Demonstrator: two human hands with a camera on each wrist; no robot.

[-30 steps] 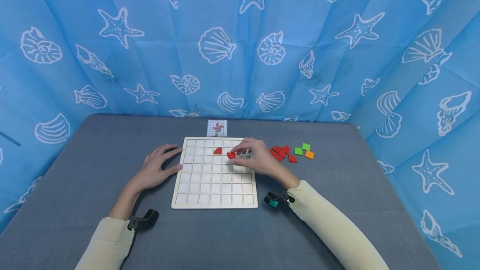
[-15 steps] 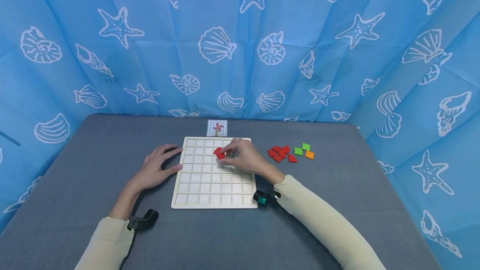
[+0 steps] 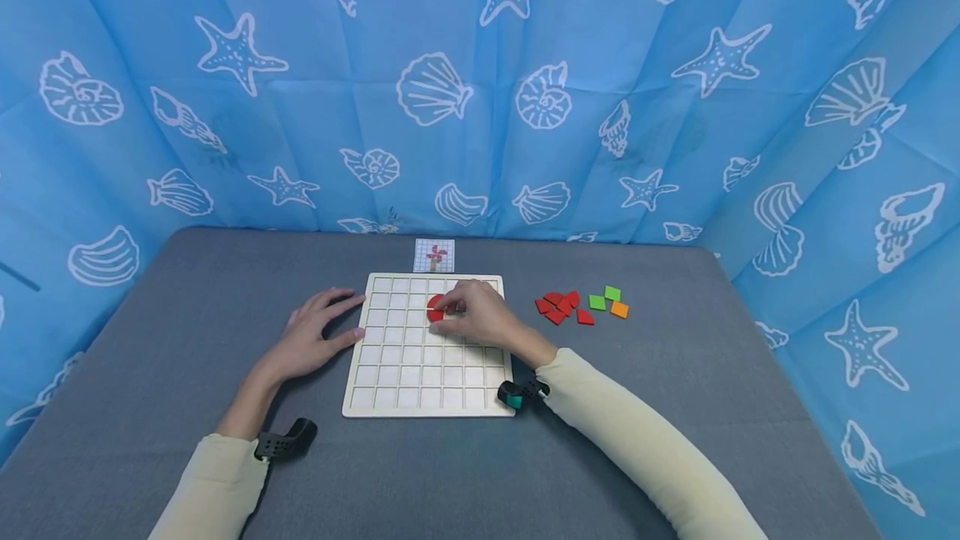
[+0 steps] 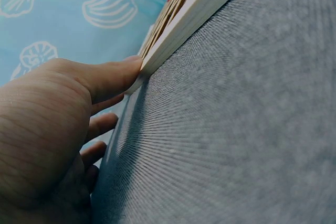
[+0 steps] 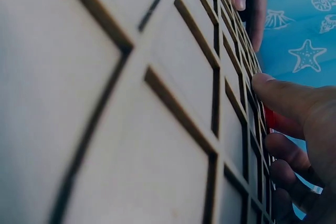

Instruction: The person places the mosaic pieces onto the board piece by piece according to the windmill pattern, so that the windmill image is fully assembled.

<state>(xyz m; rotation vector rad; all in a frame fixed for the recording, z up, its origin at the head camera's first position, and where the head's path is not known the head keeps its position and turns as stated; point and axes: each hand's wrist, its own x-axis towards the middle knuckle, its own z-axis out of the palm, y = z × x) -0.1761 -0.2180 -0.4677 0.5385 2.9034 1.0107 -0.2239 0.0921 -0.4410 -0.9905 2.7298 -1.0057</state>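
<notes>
A pale wooden grid board [image 3: 420, 375] lies on the grey table. My left hand [image 3: 315, 338] rests at its left side with fingers spread; in the left wrist view the thumb [image 4: 118, 74] touches the board's edge. Over the upper middle cells, my right hand [image 3: 483, 315] pinches a red quarter-circle tile [image 3: 436, 317] between thumb and index finger. Directly above that tile sits another red quarter-circle tile [image 3: 434, 301], partly covered by the index finger. In the right wrist view, a sliver of red tile [image 5: 270, 118] shows beside the fingers, down at the grid.
Several red quarter-circle tiles [image 3: 555, 317] lie loosely right of the board. Beyond them are two green square tiles [image 3: 597, 302] and an orange one [image 3: 619, 309]. A small card [image 3: 424, 257] with a pinwheel picture lies behind the board. A blue seashell curtain [image 3: 480, 157] hangs behind the table.
My right hand has carried the red tile leftward across the board, down to the cell just below the other red tile. The left hand has stayed in place.
</notes>
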